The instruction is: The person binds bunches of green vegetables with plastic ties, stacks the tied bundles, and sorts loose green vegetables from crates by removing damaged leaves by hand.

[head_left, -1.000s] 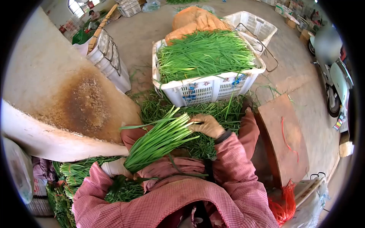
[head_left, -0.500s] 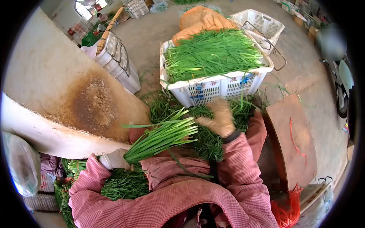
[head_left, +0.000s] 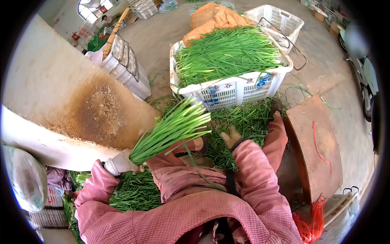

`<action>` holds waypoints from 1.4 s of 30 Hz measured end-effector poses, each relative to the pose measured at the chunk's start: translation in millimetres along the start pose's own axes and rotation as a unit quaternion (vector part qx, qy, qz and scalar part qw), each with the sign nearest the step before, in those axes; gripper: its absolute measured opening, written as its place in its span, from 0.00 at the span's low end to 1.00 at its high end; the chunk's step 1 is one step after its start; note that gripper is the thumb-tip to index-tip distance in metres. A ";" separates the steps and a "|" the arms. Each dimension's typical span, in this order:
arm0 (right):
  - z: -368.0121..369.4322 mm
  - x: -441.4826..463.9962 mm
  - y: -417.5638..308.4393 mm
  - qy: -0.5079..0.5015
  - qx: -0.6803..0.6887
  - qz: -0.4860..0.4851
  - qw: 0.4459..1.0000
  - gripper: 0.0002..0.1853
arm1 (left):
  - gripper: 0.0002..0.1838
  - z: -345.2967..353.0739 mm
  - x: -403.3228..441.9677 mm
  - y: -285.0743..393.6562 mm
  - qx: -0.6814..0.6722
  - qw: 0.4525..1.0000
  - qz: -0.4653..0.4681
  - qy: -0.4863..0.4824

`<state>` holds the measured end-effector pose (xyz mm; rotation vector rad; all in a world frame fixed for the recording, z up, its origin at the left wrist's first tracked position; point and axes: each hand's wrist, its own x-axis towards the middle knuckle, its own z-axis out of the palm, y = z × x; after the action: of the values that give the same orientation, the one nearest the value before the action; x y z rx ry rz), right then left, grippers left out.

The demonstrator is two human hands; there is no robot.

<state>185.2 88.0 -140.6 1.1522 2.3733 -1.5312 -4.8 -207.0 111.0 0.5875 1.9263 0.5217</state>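
1. Grey concrete floor (head_left: 158, 30) spreads across the room, with loose green scraps strewn over parts of it; far back, near an arched window (head_left: 89, 11), another person (head_left: 107, 19) shows small and unclear.
2. On the left slants a broad, cream-coloured slab (head_left: 53, 81) with a rough brown stain (head_left: 101, 107) near its lower end.
3. Ahead stands a white, slotted plastic crate (head_left: 274, 83) heaped with long green leaves (head_left: 231, 57); a crumpled orange sack (head_left: 213, 20) bulges at its back edge, and a second white plastic crate (head_left: 290, 24) sits behind.
4. Closed round the leafy end of a thick bunch of green stalks with whitish ends (head_left: 170, 132) is the left hand (head_left: 124, 162), in a pale glove. The bunch tilts up over the lap, its whitish ends pointing towards the filled crate.
5. Well apart from the left hand, the right hand (head_left: 231, 138), in a tan glove, has its thumb and fingers spread above a dark green litter of leaves (head_left: 252, 116); I cannot tell whether it touches them.
6. Beneath the left forearm lies a pile of green stalks (head_left: 138, 195).
7. Right of the knee rests a flat brown board (head_left: 310, 158) bearing a thin red strip (head_left: 316, 142), with a tangle of red strings (head_left: 313, 221) hanging by its near end.
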 end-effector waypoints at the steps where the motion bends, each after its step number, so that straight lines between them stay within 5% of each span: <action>1: 27.7 5.8 1.3 -0.131 0.244 -0.014 0.961 0.40 | 0.13 3.5 6.6 -11.2 -0.008 1.000 0.016 0.019; 2: 55.2 11.4 2.5 -0.258 0.457 0.035 0.851 0.38 | 0.13 12.9 6.3 -13.0 -0.006 1.000 0.017 0.020; 4: 64.5 -1.1 -30.5 -0.422 0.706 -0.011 0.569 0.28 | 0.18 44.4 8.3 -11.4 0.123 0.962 0.184 0.158; 6: 64.5 -5.3 -82.8 -0.294 0.784 -0.036 0.545 0.27 | 0.32 76.7 24.1 -35.6 0.266 0.893 0.239 0.273; 8: 42.8 -19.2 -97.7 -0.363 0.761 -0.109 0.527 0.28 | 0.46 114.9 13.3 -19.7 0.391 0.870 0.148 0.262; 9: 40.4 -22.8 -95.4 -0.370 0.794 -0.129 0.464 0.28 | 0.52 130.7 15.1 -22.2 0.446 0.818 0.209 0.296; 12: 38.8 -12.6 -74.4 -0.496 0.778 -0.139 0.359 0.30 | 0.57 108.9 -0.8 -25.9 0.334 0.892 0.250 0.174; 14: 34.3 -16.2 -81.6 -0.532 0.763 -0.151 0.335 0.30 | 0.55 70.0 -1.0 -9.9 0.104 0.959 0.235 0.118; 16: 32.5 -18.5 -93.9 -0.518 0.755 -0.139 0.378 0.31 | 0.55 53.8 25.2 13.1 0.179 0.920 0.312 0.158; 17: 36.5 -15.9 -101.7 -0.524 0.734 -0.156 0.404 0.33 | 0.54 52.4 62.0 -8.8 0.079 0.959 0.271 0.003; 19: 40.1 -13.6 -115.9 -0.540 0.701 -0.174 0.432 0.35 | 0.51 74.2 130.7 -50.4 -0.098 0.934 0.229 -0.258; 20: 28.3 -19.4 -118.1 -0.531 0.678 -0.135 0.491 0.34 | 0.49 99.7 144.7 -54.6 -0.168 0.887 0.235 -0.361; 22: 3.3 -37.9 -99.9 -0.411 0.624 -0.080 0.659 0.29 | 0.42 129.8 139.6 -59.7 -0.282 0.860 0.203 -0.374; 23: -13.9 -50.1 -80.6 -0.297 0.682 -0.043 0.667 0.22 | 0.42 134.4 135.0 -63.8 -0.287 0.854 0.200 -0.385; 25: -36.4 -28.1 -25.0 0.009 0.421 -0.044 0.906 0.17 | 0.35 134.0 121.2 -67.1 -0.376 0.849 0.118 -0.353; 26: -53.0 -43.7 -21.6 0.172 0.388 0.041 0.905 0.19 | 0.35 136.3 115.6 -65.4 -0.385 0.846 0.119 -0.350; 28: -62.6 -77.0 -11.3 0.231 0.341 -0.124 0.903 0.30 | 0.30 142.3 103.3 -64.8 -0.482 0.845 0.087 -0.216; 30: -49.2 -124.2 -58.2 0.171 0.155 -0.293 0.928 0.44 | 0.28 145.9 102.1 -67.8 -0.527 0.822 0.081 -0.198; 34: -9.8 -138.2 -116.2 -0.034 -0.074 -0.123 0.989 0.57 | 0.28 153.1 99.3 -58.4 -0.515 0.849 0.078 -0.093; 35: 15.6 -128.2 -99.9 0.134 -0.027 -0.239 0.961 0.43 | 0.29 153.6 94.6 -51.7 -0.524 0.841 0.098 -0.091; 36: 23.6 -115.6 -89.0 0.129 -0.025 -0.242 0.961 0.43 | 0.29 151.6 89.8 -47.6 -0.533 0.833 0.118 -0.087; 39: -3.2 -97.5 -76.4 0.035 0.312 -0.189 0.930 0.13 | 0.31 143.7 79.5 -44.6 -0.583 0.798 0.096 -0.115; 40: -31.4 -96.1 -82.1 -0.038 0.447 -0.132 0.884 0.07 | 0.31 142.6 80.2 -43.7 -0.585 0.797 0.096 -0.116; 42: -67.6 -75.9 -69.5 0.010 0.584 -0.088 0.807 0.07 | 0.31 142.0 81.4 -43.2 -0.623 0.749 0.116 -0.191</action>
<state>216.0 87.2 -21.4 0.9959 1.3683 -3.1974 87.5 -177.4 -27.8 0.0020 0.7669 1.5204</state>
